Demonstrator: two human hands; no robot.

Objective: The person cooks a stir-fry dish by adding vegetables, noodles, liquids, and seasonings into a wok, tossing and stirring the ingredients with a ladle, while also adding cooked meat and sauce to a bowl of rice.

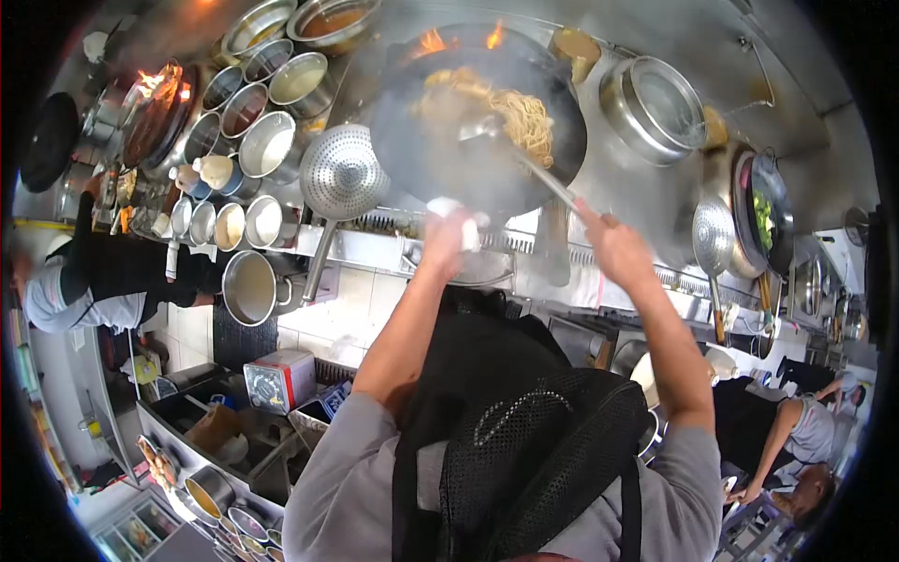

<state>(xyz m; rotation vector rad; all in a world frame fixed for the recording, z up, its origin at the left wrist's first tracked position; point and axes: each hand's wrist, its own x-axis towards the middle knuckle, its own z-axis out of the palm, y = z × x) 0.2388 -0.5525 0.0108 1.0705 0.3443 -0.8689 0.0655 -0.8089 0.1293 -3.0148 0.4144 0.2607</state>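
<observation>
A large dark wok (pixel 403 150) sits over the burner, with flames at its far rim and steam rising from it. Noodles (pixel 526 126) lie along its right side. My left hand (pixel 448 242) is closed around a white cloth (pixel 469 234) at the wok's near edge; steam blurs the grip there. With my right hand (pixel 618 248) I grasp the handle of a metal wok ladle (pixel 538 173). Its bowl is in the wok beside the noodles.
A perforated strainer (pixel 345 173) lies left of the wok, near several metal pots of sauces and seasonings. A steel pot of water (pixel 663 103) stands to the right, with another strainer (pixel 714 234) beyond. Other people (pixel 80 281) work at both sides.
</observation>
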